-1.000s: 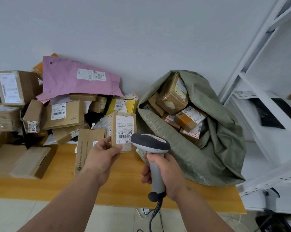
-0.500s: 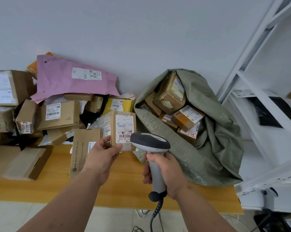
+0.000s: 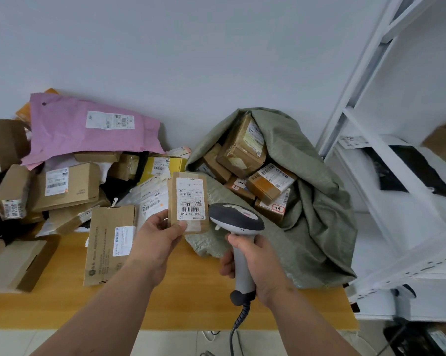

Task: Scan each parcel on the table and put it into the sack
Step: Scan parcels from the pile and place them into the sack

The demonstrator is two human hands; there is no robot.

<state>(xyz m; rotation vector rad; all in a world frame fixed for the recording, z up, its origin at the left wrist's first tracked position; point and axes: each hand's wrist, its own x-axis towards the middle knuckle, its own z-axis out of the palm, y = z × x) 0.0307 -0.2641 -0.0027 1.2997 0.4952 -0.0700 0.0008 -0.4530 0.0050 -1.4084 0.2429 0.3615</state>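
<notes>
The sack [image 3: 306,201], grey-green and woven, is my landmark: it lies on the wooden table [image 3: 186,299] against the wall, its mouth open toward me and to the left, with several taped cartons already inside. To the left of the sack is the pile of unscanned parcels [image 3: 70,186], with a pink mailer [image 3: 88,129] on top of it.

In front of the sack mouth, just beside its lower lip, I hold a small brown parcel [image 3: 188,201]. It is upright, its long axis vertical, the white label with the barcode toward me. My left hand [image 3: 155,240] pinches its lower left corner, thumb on the front face. The sack lies to the right of and behind this hand, so I judge the coming move is a short carry to the right by the left hand, the nearer one to the parcel.

My right hand [image 3: 255,260] is wrapped around the grey handle of the barcode scanner [image 3: 238,227], right of the parcel; its dark head points at the label's lower edge.
</notes>
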